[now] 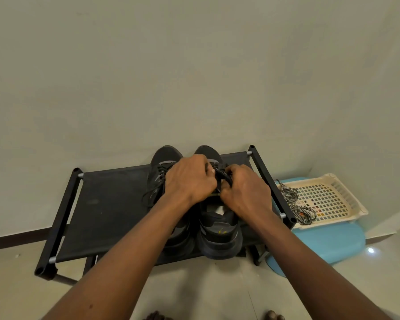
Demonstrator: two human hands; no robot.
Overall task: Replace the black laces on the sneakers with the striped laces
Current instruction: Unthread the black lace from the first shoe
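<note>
Left grip [191, 179], right grip [245, 192] pinch laces [221, 176].

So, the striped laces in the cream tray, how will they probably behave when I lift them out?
The striped laces lie in loose coils, so they are likely floppy and will dangle from the fingers. They look thin, so probably very light. The coils lie close together in the tray, so they may tangle or come up together.

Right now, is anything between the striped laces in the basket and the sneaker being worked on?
Yes. The black lace is still threaded in that sneaker, gripped by the left hand and right hand. The rack's side rail also stands between the striped laces and the sneaker.
</note>
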